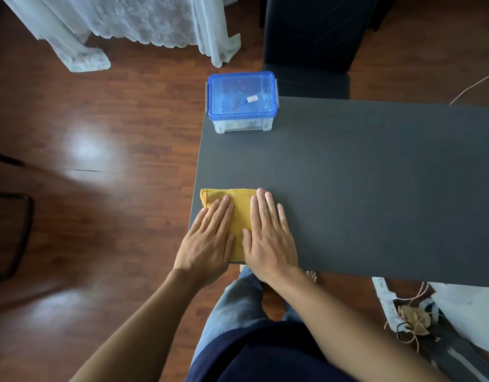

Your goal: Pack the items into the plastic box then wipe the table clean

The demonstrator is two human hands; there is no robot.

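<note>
Two hands flat on a folded yellow cloth (241, 213) at the near left corner of the dark bench (361, 188). Left hand (210, 238) spread, fingers straight, pressing on the cloth's left part, its outer edge reaching the bench's left side. Right hand (269, 235) likewise open and straight-fingered, pressing on the cloth's right part, fingertips just past the far right corner of the cloth and onto bare bench. Nothing gripped or pinched by either hand. Plastic box (242, 104) at the far left corner of the bench, well apart from the cloth, blue lid (242, 92) shut on a clear body; contents too faint through the plastic to name. No loose items visible on the bench, so packing probably done and wiping the step in hand. Cloth soft, light and limp by the look of it, likely to bunch or unfold if dragged by one corner; best driven with flat palms on top, weight spread across the fold, or taken up by pinching the folded far edge. Smooth matte bench likely to let the cloth slide easily. Box rigid and probably light; best lifted with a hand at each short end, beneath the lid's rim.
</note>
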